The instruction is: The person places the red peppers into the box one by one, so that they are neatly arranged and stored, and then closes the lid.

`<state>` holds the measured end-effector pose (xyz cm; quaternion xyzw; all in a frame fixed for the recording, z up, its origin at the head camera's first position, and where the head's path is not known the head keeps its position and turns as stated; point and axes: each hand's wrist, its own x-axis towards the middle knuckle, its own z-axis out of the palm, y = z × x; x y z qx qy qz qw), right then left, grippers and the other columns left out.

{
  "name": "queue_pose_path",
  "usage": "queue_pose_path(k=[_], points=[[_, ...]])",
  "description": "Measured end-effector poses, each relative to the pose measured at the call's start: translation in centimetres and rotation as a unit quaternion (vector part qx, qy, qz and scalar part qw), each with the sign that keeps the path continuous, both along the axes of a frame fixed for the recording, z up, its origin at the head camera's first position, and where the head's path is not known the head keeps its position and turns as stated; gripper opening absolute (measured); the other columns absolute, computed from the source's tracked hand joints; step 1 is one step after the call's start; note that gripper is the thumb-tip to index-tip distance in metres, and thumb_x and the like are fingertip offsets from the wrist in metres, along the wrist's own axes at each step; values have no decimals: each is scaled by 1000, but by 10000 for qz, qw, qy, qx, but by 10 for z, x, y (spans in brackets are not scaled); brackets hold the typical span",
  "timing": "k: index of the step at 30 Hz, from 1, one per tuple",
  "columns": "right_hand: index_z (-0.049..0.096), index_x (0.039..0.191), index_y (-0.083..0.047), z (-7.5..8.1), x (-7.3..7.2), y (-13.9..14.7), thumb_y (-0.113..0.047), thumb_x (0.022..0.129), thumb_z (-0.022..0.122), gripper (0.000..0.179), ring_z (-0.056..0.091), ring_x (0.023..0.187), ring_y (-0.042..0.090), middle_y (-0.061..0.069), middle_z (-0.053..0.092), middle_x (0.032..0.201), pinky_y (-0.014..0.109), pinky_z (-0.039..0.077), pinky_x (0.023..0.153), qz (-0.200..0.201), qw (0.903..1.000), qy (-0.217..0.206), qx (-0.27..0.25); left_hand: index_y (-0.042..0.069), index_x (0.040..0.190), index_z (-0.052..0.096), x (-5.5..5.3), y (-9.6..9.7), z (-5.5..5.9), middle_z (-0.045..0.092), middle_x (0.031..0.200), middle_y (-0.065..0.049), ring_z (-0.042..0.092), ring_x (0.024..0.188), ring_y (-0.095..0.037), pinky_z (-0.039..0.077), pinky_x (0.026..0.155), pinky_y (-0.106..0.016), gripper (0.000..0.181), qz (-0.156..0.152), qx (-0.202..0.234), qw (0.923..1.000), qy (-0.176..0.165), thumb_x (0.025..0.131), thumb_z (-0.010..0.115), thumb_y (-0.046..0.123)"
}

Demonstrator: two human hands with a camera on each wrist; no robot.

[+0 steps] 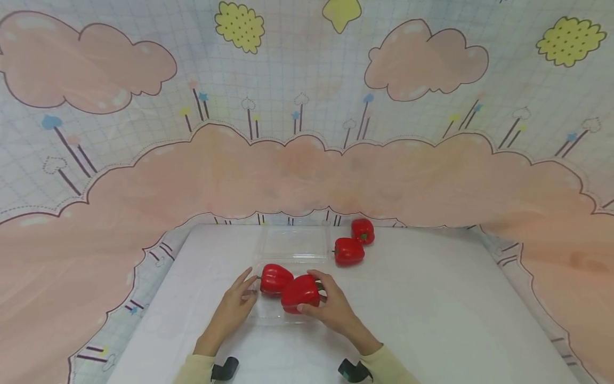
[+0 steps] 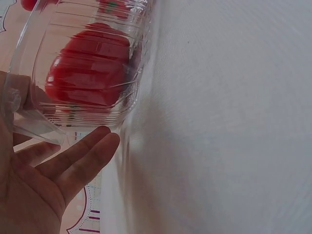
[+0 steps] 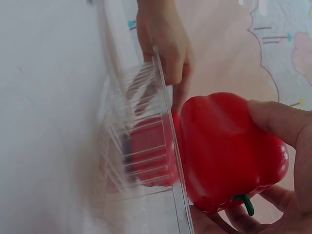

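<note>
A red bell pepper (image 1: 300, 294) is gripped by my right hand (image 1: 336, 309), thumb on the near side and fingers on the far side. Its green stem (image 3: 247, 204) shows in the right wrist view, where the pepper sits above the rim of a clear plastic clamshell container (image 2: 87, 114). Inside the container lies another red pepper (image 1: 275, 280), its stem pointing left. My left hand (image 1: 235, 303) is at the container's left side; in the left wrist view its straight fingers (image 2: 90, 158) touch or nearly touch the outer wall. The thumb's contact is unclear through the plastic.
The container's lid (image 1: 295, 242) lies folded back behind it. Two more red peppers, a nearer one (image 1: 349, 252) and a farther one (image 1: 362, 231), lie right of the lid on the white table (image 1: 431, 298). A cloud-printed cloth (image 1: 307, 176) hangs behind the table.
</note>
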<state>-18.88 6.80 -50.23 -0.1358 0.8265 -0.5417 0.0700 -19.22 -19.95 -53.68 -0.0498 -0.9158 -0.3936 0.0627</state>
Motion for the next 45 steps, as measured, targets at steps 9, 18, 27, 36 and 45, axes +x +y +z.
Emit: queue_pose_path(k=[9, 18, 27, 36, 45], points=[[40, 144, -19, -4, -1, -12, -33, 73, 85, 85, 51, 123, 23, 2, 51, 136, 39, 58, 94, 15, 9999, 1, 159, 2, 140, 53, -1, 0, -1, 37, 158, -11, 68, 110, -32, 58, 91, -42, 50, -8, -27, 10000, 26, 90, 58, 6], [40, 142, -20, -7, 1, -25, -33, 71, 86, 86, 52, 121, 22, 1, 52, 135, 39, 58, 94, -16, 9996, -88, 254, 2, 139, 53, -1, 1, 0, 37, 157, -12, 69, 109, -31, 59, 89, -40, 50, -9, -3, 10000, 10, 90, 58, 6], [40, 142, -17, -3, -1, -34, -30, 71, 86, 86, 53, 119, 22, 3, 53, 132, 39, 59, 90, 15, 9992, -123, 369, 2, 140, 52, -1, 1, -1, 37, 158, -12, 69, 110, -31, 59, 89, -39, 50, -36, 56, 10000, -35, 90, 58, 6], [42, 141, -20, -4, -2, -41, -29, 71, 86, 83, 54, 116, 21, 3, 53, 133, 38, 60, 88, -67, 9984, 52, 561, 4, 140, 52, -2, 0, -3, 37, 158, -11, 68, 110, -30, 59, 88, -39, 51, -23, 91, 9999, -49, 90, 59, 7], [48, 136, -23, -7, -4, -47, -25, 70, 87, 77, 55, 119, 25, 3, 53, 133, 42, 60, 88, -70, 9965, 156, 819, 5, 141, 52, -2, 0, -4, 37, 158, -9, 68, 111, -29, 59, 88, -39, 50, -5, 69, 10000, -60, 91, 59, 7]])
